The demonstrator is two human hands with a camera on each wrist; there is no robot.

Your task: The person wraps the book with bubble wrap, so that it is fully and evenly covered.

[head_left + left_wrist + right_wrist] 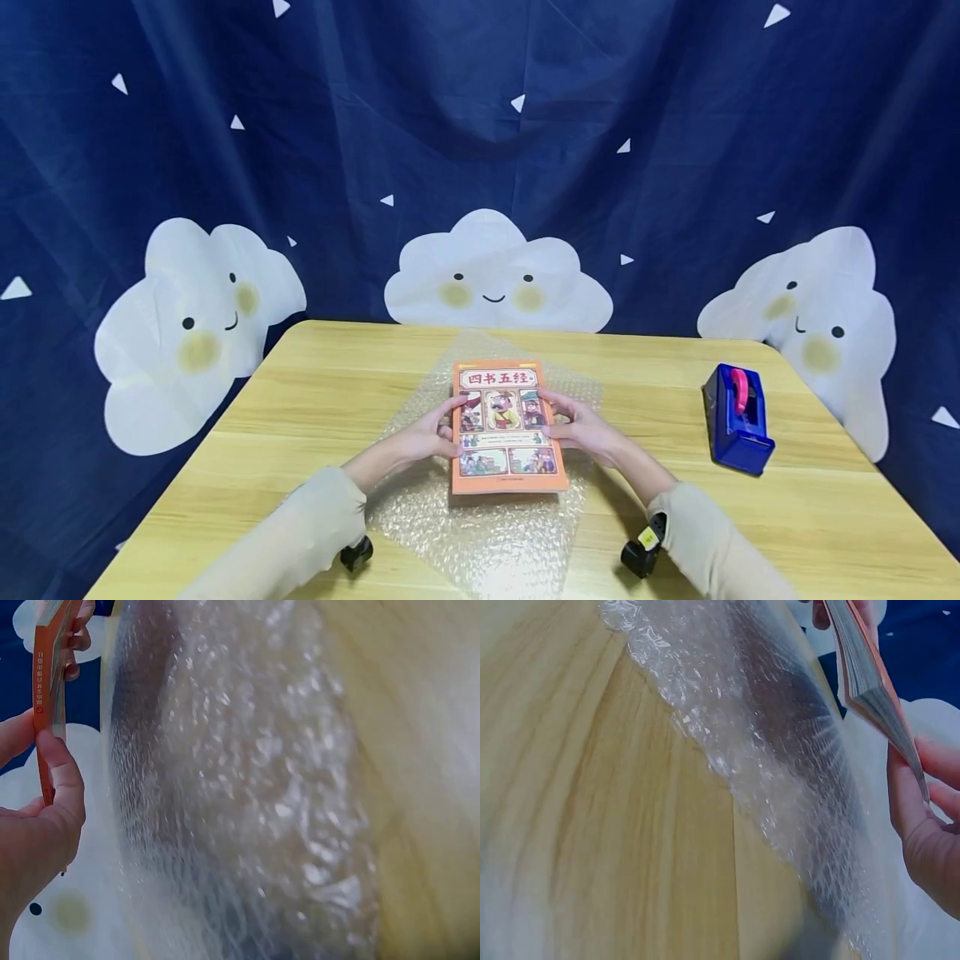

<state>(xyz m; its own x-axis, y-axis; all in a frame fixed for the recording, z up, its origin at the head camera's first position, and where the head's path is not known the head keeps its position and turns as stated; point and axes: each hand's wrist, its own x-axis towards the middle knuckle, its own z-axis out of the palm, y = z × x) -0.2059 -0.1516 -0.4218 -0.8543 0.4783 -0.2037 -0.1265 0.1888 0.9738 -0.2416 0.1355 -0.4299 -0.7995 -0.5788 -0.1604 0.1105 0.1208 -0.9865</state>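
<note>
An orange paperback book (506,425) with cartoon figures and Chinese characters on its cover is held by both hands above a sheet of bubble wrap (502,542). My left hand (423,435) grips the book's left edge, thumb on one side and fingers on the other. On the opposite edge, my right hand (585,427) pinches the book the same way. In the right wrist view the book's page edges (866,682) show, raised over the wrap. The left wrist view shows its orange spine (43,682) between thumb and fingers.
A blue tape dispenser (738,425) with a pink roll stands on the right part of the wooden table (270,417). The bubble wrap lies diagonally under the book. Behind the table hangs a dark blue curtain (450,100) with white clouds.
</note>
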